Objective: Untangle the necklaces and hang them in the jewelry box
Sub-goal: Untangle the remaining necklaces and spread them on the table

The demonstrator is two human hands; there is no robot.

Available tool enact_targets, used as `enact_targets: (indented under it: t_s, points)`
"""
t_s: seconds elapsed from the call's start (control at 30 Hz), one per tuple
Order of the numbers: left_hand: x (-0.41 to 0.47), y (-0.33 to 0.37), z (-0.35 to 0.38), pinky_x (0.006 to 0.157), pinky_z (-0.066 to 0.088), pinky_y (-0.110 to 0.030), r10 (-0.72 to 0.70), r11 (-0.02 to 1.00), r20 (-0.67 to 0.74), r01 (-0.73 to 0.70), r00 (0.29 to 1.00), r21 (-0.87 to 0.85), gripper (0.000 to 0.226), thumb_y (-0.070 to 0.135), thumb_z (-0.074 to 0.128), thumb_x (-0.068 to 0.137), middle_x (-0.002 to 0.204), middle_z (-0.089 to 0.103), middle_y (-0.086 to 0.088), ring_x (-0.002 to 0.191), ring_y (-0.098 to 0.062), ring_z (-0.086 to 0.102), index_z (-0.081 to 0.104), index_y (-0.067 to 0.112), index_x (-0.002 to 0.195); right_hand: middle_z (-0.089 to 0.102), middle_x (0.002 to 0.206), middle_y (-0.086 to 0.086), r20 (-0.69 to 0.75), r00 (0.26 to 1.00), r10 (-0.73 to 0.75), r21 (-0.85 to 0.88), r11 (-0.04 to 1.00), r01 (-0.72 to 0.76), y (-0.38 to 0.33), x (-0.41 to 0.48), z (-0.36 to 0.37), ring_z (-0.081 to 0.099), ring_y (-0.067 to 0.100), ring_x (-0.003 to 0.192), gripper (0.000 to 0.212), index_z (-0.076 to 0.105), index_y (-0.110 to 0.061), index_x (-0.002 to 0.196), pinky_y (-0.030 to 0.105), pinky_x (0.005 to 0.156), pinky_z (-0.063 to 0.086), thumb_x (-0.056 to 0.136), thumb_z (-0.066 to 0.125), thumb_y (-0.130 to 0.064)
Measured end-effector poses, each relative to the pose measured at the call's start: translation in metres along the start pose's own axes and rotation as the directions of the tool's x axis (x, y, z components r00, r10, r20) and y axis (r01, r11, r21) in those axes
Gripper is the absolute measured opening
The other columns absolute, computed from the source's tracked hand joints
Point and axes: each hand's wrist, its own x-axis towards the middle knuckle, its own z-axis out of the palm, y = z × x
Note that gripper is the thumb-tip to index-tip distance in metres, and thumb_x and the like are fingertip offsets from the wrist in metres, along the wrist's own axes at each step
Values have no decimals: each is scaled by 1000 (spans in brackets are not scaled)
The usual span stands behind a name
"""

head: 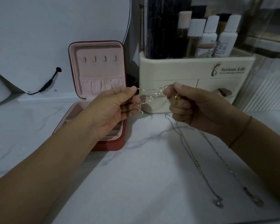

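Observation:
My left hand (113, 109) and my right hand (192, 109) both pinch a thin silver necklace (152, 92), its strands stretched and crossed between them above the marble tabletop. Two more silver necklaces lie flat on the table under my right hand: one (194, 159) ends in a small pendant (217, 202), the other (225, 164) in a longer pendant (255, 199). The red jewelry box (120, 144) stands open to the left. Its pink upright lid shows a row of bare hooks (99, 58) above a gathered pocket.
A cream cosmetic organizer (176, 68) with bottles and drawers stands right behind my hands. A round white mirror (55, 29) with a black cable (50, 81) leans at the back left. The marble tabletop (136, 175) stretches toward me.

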Motion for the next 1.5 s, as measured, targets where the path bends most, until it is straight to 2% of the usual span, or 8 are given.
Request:
enact_targets:
  t_s: [0.13, 0.27, 0.47, 0.67, 0.87, 1.17, 1.3, 1.5]
  points:
    - [-2, 0, 3, 61, 55, -23, 6, 999, -2, -6, 1000, 34, 16, 18, 56, 91, 60, 65, 1, 52, -9, 57, 60, 14, 76, 49, 70, -3, -60, 996, -64, -87, 994, 59, 1, 1, 2, 40, 7, 55, 26, 71, -18, 84, 17, 53, 35, 91, 50, -32]
    - [-3, 0, 4, 58, 55, -21, 14, 998, -6, -14, 1000, 56, 13, 16, 57, 90, 59, 66, 0, 51, -9, 60, 59, 13, 78, 67, 92, 1, -30, 995, -100, -70, 993, 98, -1, 0, 8, 63, 11, 83, 32, 67, -20, 73, 22, 73, 51, 94, 45, -30]
    - [-4, 0, 5, 58, 56, -21, 21, 997, -16, -20, 1000, 69, 13, 15, 57, 90, 59, 66, 0, 50, -10, 62, 60, 12, 78, 73, 97, 9, -49, 997, -65, 27, 997, 67, -4, -2, 14, 69, 22, 98, 29, 59, -17, 65, 30, 86, 55, 87, 45, -30]
    - [-5, 0, 5, 56, 55, -20, 13, 997, -4, -12, 1000, 78, 13, 15, 57, 90, 61, 67, -1, 48, -9, 62, 60, 11, 78, 72, 91, 10, -48, 997, -59, 8, 998, 59, -3, -2, 15, 71, 25, 90, 28, 56, -15, 68, 29, 74, 57, 87, 45, -31]
    - [-5, 0, 7, 62, 55, -19, -7, 1000, 1, 7, 1000, 27, 13, 14, 56, 90, 60, 68, 1, 48, -8, 64, 59, 10, 79, 72, 82, 8, -62, 996, -58, -35, 998, 56, -1, -2, 15, 70, 20, 81, 25, 53, -15, 70, 27, 73, 57, 85, 46, -34]
    - [-10, 3, 11, 61, 56, -20, -12, 999, 66, 15, 998, -43, 17, 15, 52, 92, 57, 66, 0, 47, -7, 62, 57, 10, 76, 61, 64, 4, -10, 997, -76, -90, 993, 75, 4, 1, 11, 56, 18, 68, 27, 56, -16, 73, 26, 70, 50, 93, 44, -31]
    - [-11, 5, 12, 60, 58, -22, -12, 995, 87, 21, 996, -99, 17, 14, 50, 93, 63, 70, -3, 54, -11, 67, 58, 10, 79, 59, 60, 3, 47, 994, -94, -105, 990, 99, 4, -2, 13, 57, 16, 67, 26, 54, -13, 76, 23, 68, 50, 93, 43, -29]
    - [-5, 4, 9, 75, 58, -27, -5, 978, 27, 11, 1000, -206, 15, 17, 55, 90, 84, 71, -8, 76, -13, 69, 64, 6, 85, 54, 56, 4, 135, 987, -90, -157, 981, 111, 4, -4, 15, 56, 17, 64, 29, 55, -13, 71, 23, 69, 48, 93, 40, -24]
